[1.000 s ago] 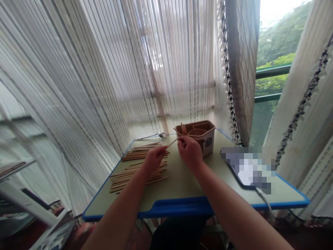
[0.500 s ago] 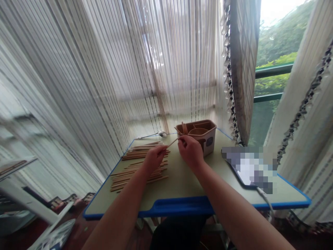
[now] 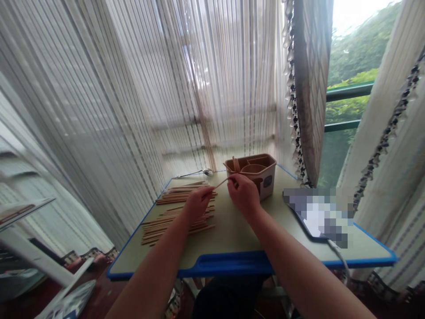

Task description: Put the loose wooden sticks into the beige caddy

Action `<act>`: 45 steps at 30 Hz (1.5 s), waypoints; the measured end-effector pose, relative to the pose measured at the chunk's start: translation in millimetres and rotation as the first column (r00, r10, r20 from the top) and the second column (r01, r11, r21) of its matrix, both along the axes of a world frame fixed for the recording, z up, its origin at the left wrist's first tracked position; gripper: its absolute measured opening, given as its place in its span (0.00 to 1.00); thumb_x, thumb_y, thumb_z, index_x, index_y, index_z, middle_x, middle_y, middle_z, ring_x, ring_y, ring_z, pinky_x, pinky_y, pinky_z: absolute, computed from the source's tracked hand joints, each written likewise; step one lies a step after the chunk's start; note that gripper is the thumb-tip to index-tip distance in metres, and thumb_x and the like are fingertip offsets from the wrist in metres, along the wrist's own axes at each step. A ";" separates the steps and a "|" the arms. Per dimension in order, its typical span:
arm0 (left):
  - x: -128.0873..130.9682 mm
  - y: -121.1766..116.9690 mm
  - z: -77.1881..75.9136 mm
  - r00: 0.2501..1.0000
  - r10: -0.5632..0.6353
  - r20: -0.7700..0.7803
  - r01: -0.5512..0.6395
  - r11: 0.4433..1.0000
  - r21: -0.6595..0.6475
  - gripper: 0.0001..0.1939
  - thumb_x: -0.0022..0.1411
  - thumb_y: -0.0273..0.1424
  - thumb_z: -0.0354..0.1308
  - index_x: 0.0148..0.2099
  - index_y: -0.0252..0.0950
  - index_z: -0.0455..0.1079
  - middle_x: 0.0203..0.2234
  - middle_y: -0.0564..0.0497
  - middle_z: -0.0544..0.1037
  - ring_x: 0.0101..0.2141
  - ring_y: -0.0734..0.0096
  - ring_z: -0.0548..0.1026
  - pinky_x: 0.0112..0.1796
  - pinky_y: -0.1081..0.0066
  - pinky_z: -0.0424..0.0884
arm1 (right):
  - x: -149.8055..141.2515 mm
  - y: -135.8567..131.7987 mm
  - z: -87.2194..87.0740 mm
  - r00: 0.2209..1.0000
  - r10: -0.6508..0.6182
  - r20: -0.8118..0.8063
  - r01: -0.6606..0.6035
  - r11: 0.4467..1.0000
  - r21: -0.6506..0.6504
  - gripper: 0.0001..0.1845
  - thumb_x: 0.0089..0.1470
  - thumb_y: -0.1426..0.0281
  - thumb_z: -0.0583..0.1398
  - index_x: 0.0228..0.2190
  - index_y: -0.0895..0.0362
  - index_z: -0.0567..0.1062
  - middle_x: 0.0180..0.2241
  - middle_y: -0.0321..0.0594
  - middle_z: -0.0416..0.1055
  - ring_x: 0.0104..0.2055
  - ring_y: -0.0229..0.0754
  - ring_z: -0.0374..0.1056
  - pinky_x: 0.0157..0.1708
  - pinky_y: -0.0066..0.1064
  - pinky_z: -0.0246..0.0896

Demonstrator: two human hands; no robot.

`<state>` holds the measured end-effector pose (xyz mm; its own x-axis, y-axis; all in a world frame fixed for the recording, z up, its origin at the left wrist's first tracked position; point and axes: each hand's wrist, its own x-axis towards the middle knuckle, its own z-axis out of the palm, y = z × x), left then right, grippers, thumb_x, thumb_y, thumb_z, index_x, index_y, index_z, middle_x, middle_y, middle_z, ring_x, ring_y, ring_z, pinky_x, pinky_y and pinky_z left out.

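A thin light-coloured chopstick [image 3: 221, 182] spans the gap between my two hands, tilted up to the right. My left hand [image 3: 198, 201] is closed on its lower left end, above the rows of chopsticks. My right hand [image 3: 243, 191] pinches the other end, just in front of the brown utensil holder [image 3: 268, 170]. Several wooden chopsticks [image 3: 169, 223] lie side by side on the table in a nearer group, and more chopsticks [image 3: 175, 194] form a farther group. A few sticks [image 3: 236, 164] stand in the holder's left compartment.
A metal ladle [image 3: 207, 172] lies at the table's back edge. On the right rests a tablet-like device [image 3: 307, 221], partly blurred out, with a white cable [image 3: 339, 257]. The table [image 3: 232, 235] has a blue rim, and sheer curtains hang behind it.
Both hands stay almost in place, still holding the chopstick between them. The view has shifted very slightly.
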<state>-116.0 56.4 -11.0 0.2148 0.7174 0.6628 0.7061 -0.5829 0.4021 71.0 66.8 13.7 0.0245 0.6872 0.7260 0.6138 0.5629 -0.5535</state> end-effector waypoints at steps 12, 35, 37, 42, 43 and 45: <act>-2.2 2.8 -4.1 0.999 0.015 -0.030 -0.015 1.000 0.004 0.13 0.62 0.31 0.51 0.45 0.35 0.74 0.36 0.46 0.78 0.37 0.67 0.74 0.42 0.67 0.69 | -1.0 0.6 -0.4 1.000 0.008 0.009 -0.008 1.000 -0.001 0.11 0.52 0.69 0.53 0.31 0.54 0.76 0.33 0.38 0.75 0.34 0.41 0.69 0.37 0.30 0.59; -0.3 0.0 0.3 1.000 -0.022 0.011 0.022 1.000 0.003 0.15 0.63 0.34 0.50 0.47 0.35 0.72 0.33 0.48 0.77 0.34 0.69 0.73 0.37 0.71 0.68 | -2.2 4.2 -3.6 0.996 0.094 0.002 -0.094 0.992 0.084 0.12 0.57 0.68 0.51 0.34 0.55 0.74 0.36 0.40 0.74 0.37 0.41 0.69 0.41 0.30 0.60; -0.2 -0.2 0.4 1.000 -0.001 0.006 0.001 1.000 -0.004 0.14 0.63 0.35 0.50 0.45 0.35 0.73 0.33 0.48 0.77 0.34 0.69 0.73 0.37 0.71 0.68 | -1.7 4.3 -2.9 0.997 0.071 -0.039 -0.066 0.989 0.133 0.12 0.58 0.68 0.50 0.35 0.56 0.73 0.36 0.42 0.73 0.39 0.41 0.68 0.41 0.30 0.60; -0.1 -0.6 -0.1 0.997 0.042 -0.069 -0.044 0.999 -0.025 0.16 0.65 0.37 0.47 0.43 0.35 0.72 0.33 0.48 0.77 0.35 0.68 0.73 0.38 0.71 0.68 | 3.1 4.1 -1.5 0.980 -0.013 -0.197 0.066 0.963 0.262 0.12 0.61 0.67 0.48 0.35 0.57 0.69 0.34 0.45 0.69 0.39 0.41 0.66 0.40 0.31 0.60; -0.1 -0.4 -0.5 0.996 0.056 -0.073 -0.058 0.998 -0.014 0.16 0.66 0.37 0.46 0.44 0.35 0.72 0.34 0.48 0.77 0.36 0.68 0.73 0.39 0.70 0.68 | 4.1 4.1 -1.4 0.975 -0.015 -0.223 0.082 0.953 0.291 0.11 0.61 0.68 0.48 0.35 0.57 0.69 0.34 0.44 0.69 0.39 0.41 0.66 0.39 0.31 0.60; -0.1 0.1 -1.2 0.993 0.083 -0.086 -0.083 0.997 0.004 0.16 0.66 0.37 0.45 0.46 0.36 0.71 0.36 0.47 0.77 0.38 0.67 0.73 0.42 0.69 0.68 | 5.6 4.4 -1.6 0.963 -0.003 -0.270 0.105 0.925 0.365 0.10 0.60 0.69 0.48 0.35 0.56 0.68 0.33 0.44 0.67 0.38 0.41 0.65 0.39 0.32 0.61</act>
